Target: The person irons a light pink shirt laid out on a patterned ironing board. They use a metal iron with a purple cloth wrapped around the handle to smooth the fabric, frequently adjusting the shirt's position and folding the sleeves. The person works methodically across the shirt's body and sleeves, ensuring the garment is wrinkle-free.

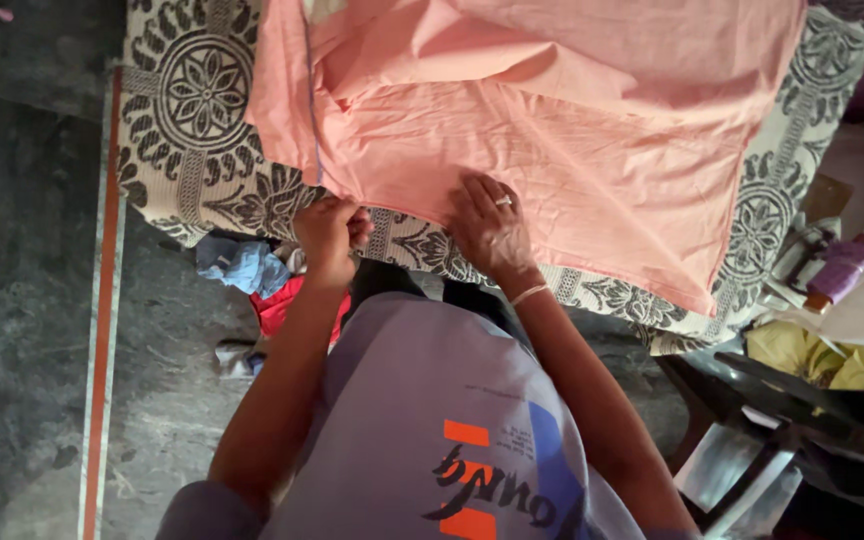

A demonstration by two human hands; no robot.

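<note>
Left hand: the left hand [330, 232] sits at 9 o'clock of the other hand, fingers curled tight into a fist, its grip pinching the near corner of the pink cloth [552, 120].
Right hand: the right hand [489, 225] lies flat, fingers spread, palm pressing down on the cloth's near edge; that grip is open and clasps nothing, with a ring on one finger and a thin bangle at the wrist.
Pink cloth: spread wide over the patterned cover [192, 130], reaching toward 12 o'clock, with a fold running across it.
Desk: the patterned cover drapes the work surface, black and cream motifs showing at 9 and 3 o'clock.
Floor: a blue and red heap of fabric scraps [257, 275] lies just below the left hand.
Far right: a purple thread spool [842, 268] at 3 o'clock, yellow fabric [817, 355] under it.
</note>
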